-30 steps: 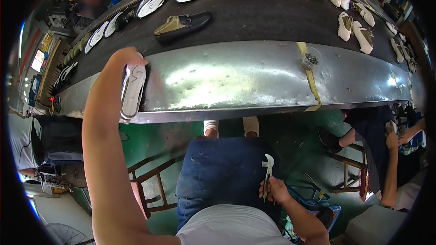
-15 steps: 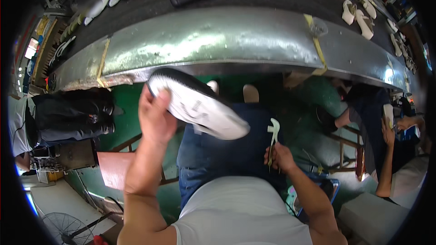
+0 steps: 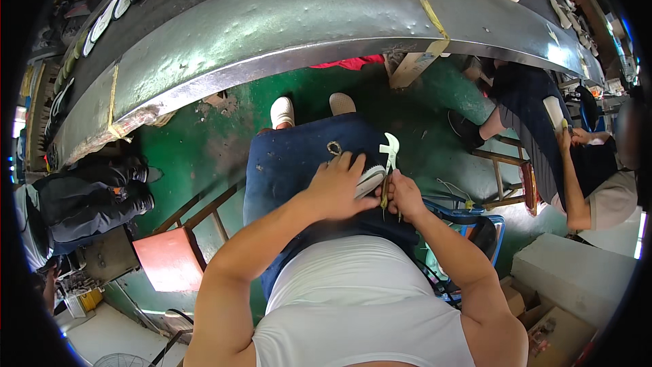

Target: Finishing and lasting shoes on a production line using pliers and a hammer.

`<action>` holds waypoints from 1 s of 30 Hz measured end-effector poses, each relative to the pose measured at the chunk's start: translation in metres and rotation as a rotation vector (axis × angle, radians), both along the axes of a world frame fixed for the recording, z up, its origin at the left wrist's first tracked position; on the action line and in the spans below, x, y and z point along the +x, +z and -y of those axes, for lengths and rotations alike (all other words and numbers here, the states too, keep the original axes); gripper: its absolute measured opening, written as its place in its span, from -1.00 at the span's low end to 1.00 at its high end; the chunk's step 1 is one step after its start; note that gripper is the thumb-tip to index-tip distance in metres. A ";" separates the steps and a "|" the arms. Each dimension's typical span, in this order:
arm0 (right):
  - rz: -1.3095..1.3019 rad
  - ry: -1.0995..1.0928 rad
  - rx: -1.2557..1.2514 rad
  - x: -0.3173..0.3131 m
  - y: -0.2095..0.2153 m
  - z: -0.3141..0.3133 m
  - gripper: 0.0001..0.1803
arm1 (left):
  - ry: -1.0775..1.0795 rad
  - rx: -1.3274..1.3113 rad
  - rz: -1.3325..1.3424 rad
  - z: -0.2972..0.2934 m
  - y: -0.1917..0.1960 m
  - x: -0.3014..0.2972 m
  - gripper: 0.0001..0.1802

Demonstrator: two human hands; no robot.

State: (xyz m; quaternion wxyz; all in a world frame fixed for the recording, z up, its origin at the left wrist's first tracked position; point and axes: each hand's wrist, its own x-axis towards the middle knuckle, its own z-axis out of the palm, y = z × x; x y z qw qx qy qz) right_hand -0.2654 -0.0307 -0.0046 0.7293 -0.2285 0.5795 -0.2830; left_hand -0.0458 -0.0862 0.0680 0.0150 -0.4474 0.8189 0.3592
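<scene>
A: Head view. Where is the shoe [image 3: 371,181]?

B: On the dark blue apron [image 3: 285,156] across the lap. A pale end shows; the rest is covered by the left hand [image 3: 334,187].

A: Grip?

B: Left: fingers spread over the far side of the shoe, thumb along the near side. How firmly they press, cannot tell. Right hand [image 3: 405,195]: curled around the handles of the pincers [image 3: 390,152], head upward, just beside the shoe. Contact between tool and shoe: cannot tell.

A: Step in hand?

B: Judgement: shoe being positioned on the lap for the tool. The next move seems to call for a steady left hold, with the pincers' head kept off the left fingers.

A: Edges, room?

B: Metal bench [image 3: 272,17] ahead, its front edge beyond the knees; a strip of green floor [image 3: 231,119] lies between. Red-topped stool [image 3: 166,258] near the left elbow; blue-framed seat [image 3: 468,216] beside the right forearm, probably the tighter side. Co-worker [image 3: 608,204] sits well apart, to the right.
</scene>
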 end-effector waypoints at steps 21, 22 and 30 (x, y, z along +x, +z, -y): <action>0.006 0.582 -0.322 0.040 0.118 0.006 -0.68 | 0.525 0.475 -1.137 -0.005 -0.028 0.078 -0.21; 0.178 0.518 -0.215 0.042 0.119 0.010 -0.69 | 0.520 0.405 -1.052 -0.005 -0.032 0.081 -0.25; -0.192 0.776 -0.093 0.059 0.135 0.047 -0.77 | 0.641 0.153 -0.812 -0.008 -0.024 0.082 -0.40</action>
